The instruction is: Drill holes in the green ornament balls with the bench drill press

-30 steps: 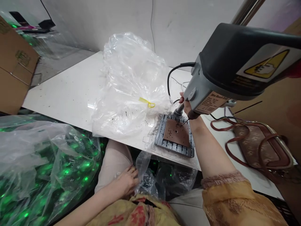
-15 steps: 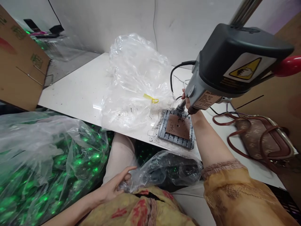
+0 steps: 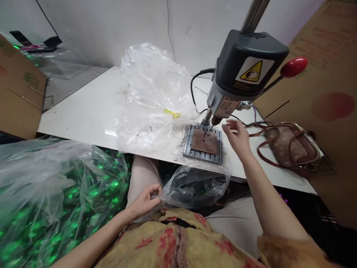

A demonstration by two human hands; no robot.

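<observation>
My left hand (image 3: 149,197) is over my lap, its fingers curled closed on the edge of a clear plastic bag (image 3: 192,186) that lies below the table edge. My right hand (image 3: 238,139) is raised to the right of a bench drill press (image 3: 245,67), its fingers loosely bent and apart, with nothing visible in them. Close to its fingertips is the drill chuck (image 3: 215,121). Under the chuck, a brown square board (image 3: 205,143) with a small dark hole lies on the slotted metal base (image 3: 199,155). Dark shavings are scattered over both.
A large clear plastic bag (image 3: 153,82) tied with a yellow strip (image 3: 171,113) lies left of the drill. At left, another bag (image 3: 61,186) shows glowing green things. The lever's red knob (image 3: 294,67), a brown handbag (image 3: 290,143) and a cardboard box (image 3: 320,108) are at right.
My right hand has come back from behind the drill head to its right side. My left hand's fingers have curled in at the bag's edge. The view has shifted, showing the red knob whole.
</observation>
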